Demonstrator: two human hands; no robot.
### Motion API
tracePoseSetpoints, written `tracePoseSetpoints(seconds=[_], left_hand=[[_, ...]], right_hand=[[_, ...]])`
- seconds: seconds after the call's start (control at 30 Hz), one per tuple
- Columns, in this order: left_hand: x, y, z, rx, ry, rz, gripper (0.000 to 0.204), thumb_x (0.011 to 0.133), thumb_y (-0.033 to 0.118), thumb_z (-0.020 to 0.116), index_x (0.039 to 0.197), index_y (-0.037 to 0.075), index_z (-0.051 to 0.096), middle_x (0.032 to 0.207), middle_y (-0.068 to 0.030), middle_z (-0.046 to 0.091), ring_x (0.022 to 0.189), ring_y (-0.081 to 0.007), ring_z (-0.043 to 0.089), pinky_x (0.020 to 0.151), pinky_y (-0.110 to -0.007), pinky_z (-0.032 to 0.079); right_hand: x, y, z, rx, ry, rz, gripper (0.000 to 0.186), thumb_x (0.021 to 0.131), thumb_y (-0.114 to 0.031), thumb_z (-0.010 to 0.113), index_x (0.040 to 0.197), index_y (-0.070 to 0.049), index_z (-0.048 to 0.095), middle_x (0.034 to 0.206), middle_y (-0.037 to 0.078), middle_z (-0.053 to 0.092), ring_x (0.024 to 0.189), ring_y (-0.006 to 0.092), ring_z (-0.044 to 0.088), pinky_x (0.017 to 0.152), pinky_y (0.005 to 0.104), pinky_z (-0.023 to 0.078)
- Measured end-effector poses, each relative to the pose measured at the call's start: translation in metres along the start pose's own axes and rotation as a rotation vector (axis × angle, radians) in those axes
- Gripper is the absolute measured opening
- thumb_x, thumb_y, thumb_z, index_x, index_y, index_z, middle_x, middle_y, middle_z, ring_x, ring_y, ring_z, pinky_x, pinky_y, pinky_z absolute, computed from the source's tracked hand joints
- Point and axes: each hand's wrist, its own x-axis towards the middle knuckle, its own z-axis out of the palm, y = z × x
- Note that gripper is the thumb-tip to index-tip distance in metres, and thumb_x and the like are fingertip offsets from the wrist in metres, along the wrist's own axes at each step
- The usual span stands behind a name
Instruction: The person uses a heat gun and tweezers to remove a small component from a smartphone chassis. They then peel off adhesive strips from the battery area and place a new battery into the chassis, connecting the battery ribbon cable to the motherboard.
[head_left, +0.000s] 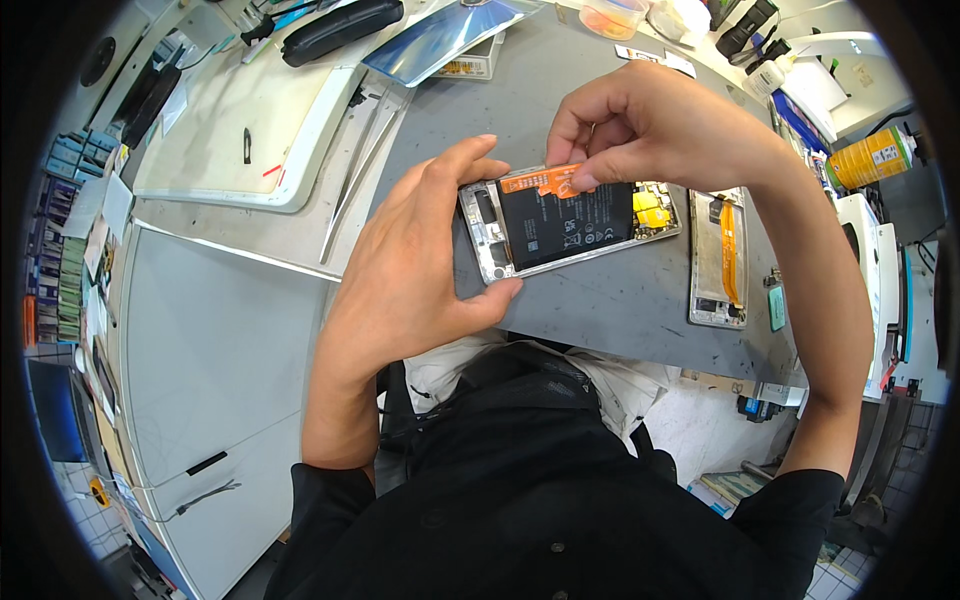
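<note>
An opened smartphone (488, 232) is held tilted above the grey work mat, its insides facing up. My left hand (415, 255) grips it by the left end, thumb on the near edge and fingers at the far edge. A black battery (575, 228) fills its middle, and yellow film (652, 209) covers part of the board at the right. Along the battery's far side lies an orange flex cable (528, 183). My right hand (650, 125) pinches this cable's right part between thumb and forefinger; the fingertips hide some of it.
A second phone frame (705, 262) with an orange flex strip (729, 250) lies to the right. Metal tweezers (350, 190) rest beside a white-rimmed pad (210, 115) at left. At the back are a black case (342, 30), a shiny blue panel (450, 38) and a yellow can (868, 160).
</note>
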Motion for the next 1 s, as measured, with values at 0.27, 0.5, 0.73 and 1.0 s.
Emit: tracePoseSetpoints(seconds=[0.27, 0.5, 0.73, 1.0], left_hand=[[0.0, 0.0, 0.0, 0.038, 0.014, 0.002, 0.103, 0.066, 0.006, 0.087, 0.155, 0.003, 0.035, 0.136, -0.0175, 0.066, 0.127, -0.0347, 0.064, 0.112, -0.043, 0.047], [0.002, 0.001, -0.001, 0.021, 0.021, -0.007, 0.103, 0.066, 0.007, 0.088, 0.155, 0.003, 0.036, 0.135, -0.0172, 0.067, 0.126, -0.0343, 0.064, 0.111, -0.043, 0.048], [0.002, 0.001, 0.0, 0.03, 0.031, -0.009, 0.103, 0.066, 0.009, 0.088, 0.154, 0.003, 0.036, 0.134, -0.0159, 0.067, 0.125, -0.0339, 0.063, 0.111, -0.043, 0.047], [0.002, 0.002, 0.0, 0.047, 0.027, -0.026, 0.102, 0.065, 0.01, 0.089, 0.154, 0.003, 0.038, 0.134, -0.015, 0.067, 0.124, -0.0337, 0.062, 0.111, -0.043, 0.047]], right_hand=[[0.001, 0.012, 0.009, -0.286, 0.136, -0.169, 0.018, 0.088, -0.012, 0.082, 0.102, -0.002, 0.077, 0.092, 0.004, 0.073, 0.084, 0.0159, 0.069, 0.078, 0.0307, 0.056], [0.002, 0.011, 0.017, -0.33, 0.157, -0.087, 0.017, 0.087, -0.011, 0.081, 0.103, -0.004, 0.08, 0.092, 0.008, 0.071, 0.081, 0.0229, 0.067, 0.078, 0.0365, 0.057], [0.004, 0.019, 0.021, -0.373, 0.208, -0.209, 0.016, 0.088, -0.013, 0.079, 0.098, -0.001, 0.081, 0.085, 0.016, 0.077, 0.079, 0.0308, 0.075, 0.075, 0.0406, 0.058], [0.002, 0.012, 0.022, -0.388, 0.219, -0.168, 0.017, 0.088, -0.012, 0.079, 0.098, 0.001, 0.081, 0.085, 0.016, 0.077, 0.079, 0.0314, 0.075, 0.075, 0.0398, 0.058]])
